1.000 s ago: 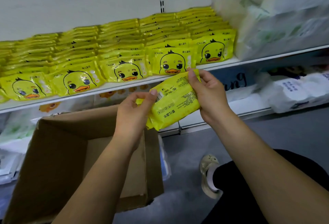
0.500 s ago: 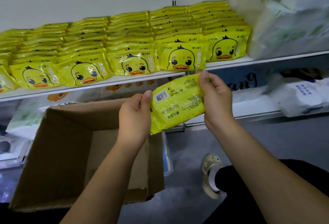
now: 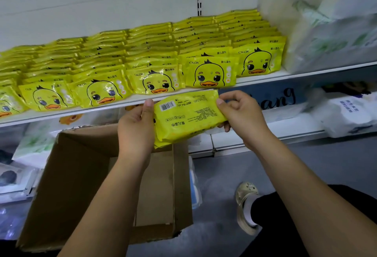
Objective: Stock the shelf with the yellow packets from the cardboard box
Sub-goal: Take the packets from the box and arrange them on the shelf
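Left grip [image 3: 136, 126] and right grip [image 3: 240, 114] hold packet [image 3: 187, 118] barcode-up, shelf [image 3: 255, 79] at 12 o'clock, box [image 3: 71, 175] at 7 o'clock

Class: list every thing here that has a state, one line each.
held packet, barcode side up, not yet shelved.
left-hand grip, curled round the packet's left end.
right-hand grip, pinching its right end.
cardboard box, open on top.
shelf, loaded with rows of duck packets.
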The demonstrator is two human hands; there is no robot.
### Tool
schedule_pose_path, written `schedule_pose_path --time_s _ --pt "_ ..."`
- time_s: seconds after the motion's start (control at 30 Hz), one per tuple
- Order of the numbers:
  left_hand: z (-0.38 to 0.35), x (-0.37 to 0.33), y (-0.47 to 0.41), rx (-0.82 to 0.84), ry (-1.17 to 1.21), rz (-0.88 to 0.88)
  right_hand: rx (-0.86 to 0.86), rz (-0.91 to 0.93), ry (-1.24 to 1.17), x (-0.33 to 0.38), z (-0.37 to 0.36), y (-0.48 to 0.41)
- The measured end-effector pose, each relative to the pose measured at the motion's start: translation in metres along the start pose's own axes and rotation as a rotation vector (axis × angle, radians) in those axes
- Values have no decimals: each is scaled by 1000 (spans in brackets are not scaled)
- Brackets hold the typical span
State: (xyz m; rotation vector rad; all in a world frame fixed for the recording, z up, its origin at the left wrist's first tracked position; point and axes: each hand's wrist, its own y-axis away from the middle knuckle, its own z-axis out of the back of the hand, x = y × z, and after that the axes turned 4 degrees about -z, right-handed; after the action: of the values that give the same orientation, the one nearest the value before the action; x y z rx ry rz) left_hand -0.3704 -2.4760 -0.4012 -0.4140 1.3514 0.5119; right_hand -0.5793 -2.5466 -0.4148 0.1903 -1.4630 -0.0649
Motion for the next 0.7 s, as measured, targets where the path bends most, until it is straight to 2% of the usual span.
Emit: schedule_pose_path --time_s 0.17,0.3,0.37,0.43,0.53,0.6,0.7 --pt "1 8 16 -8 157 78 -140 43 -155 -4 -21 -7" --pt "-9 14 27 -69 321 260 -199 -4 -184 -4 -37 -8" --pt "-6 18 23 -103 333 329 -115 -31 -221 1 -40 -8" --pt "2 20 17 -121 332 338 85 -51 -308 9 -36 -8" --pt "14 17 10 -105 327 315 320 34 -254 14 -25 -9" --pt "20 13 6 -96 323 318 296 148 -161 15 -23 -8" --pt "29 11 6 -88 265 285 172 330 -46 14 -27 -8"
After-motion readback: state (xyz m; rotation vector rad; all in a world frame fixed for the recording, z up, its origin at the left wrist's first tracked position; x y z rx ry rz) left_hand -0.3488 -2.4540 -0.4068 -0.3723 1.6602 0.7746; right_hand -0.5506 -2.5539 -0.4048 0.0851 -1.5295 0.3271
